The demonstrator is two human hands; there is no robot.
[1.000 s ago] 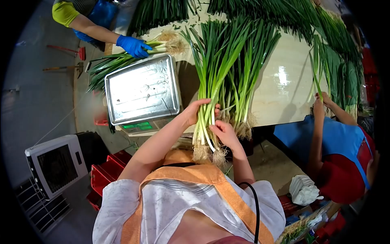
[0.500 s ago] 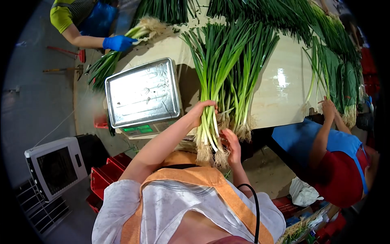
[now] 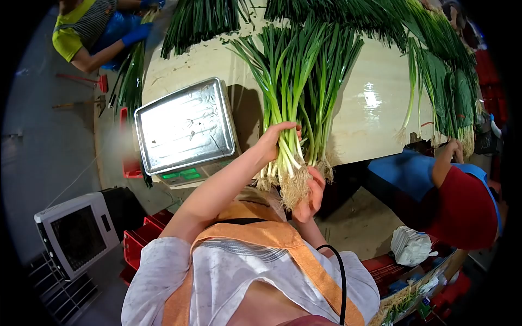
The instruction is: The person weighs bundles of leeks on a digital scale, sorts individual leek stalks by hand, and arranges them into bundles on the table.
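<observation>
My left hand (image 3: 277,142) is wrapped round the pale stems of a bunch of green garlic (image 3: 291,117), with long flat leaves spread away from me. The thumb side lies across the stems. My right hand (image 3: 311,196) is at the bunch's tangled roots (image 3: 294,187), its fingers loosely curved and apart beside them. More green garlic (image 3: 321,119) lies on the table just right of and under the held bunch. Left of my left hand stands a scale with a shiny metal tray (image 3: 185,127) and a green display.
Piles of greens (image 3: 337,19) line the table's far side. A person in blue gloves (image 3: 136,35) handles stalks at the upper left. Another person in a red top (image 3: 467,204) works at the right beside more greens (image 3: 448,103). Red crates (image 3: 141,239) stand below left.
My right hand has moved down and closer against the roots, and the held roots have gathered together. The blue-gloved person has drawn stalks off the table edge. The person at right has shifted.
</observation>
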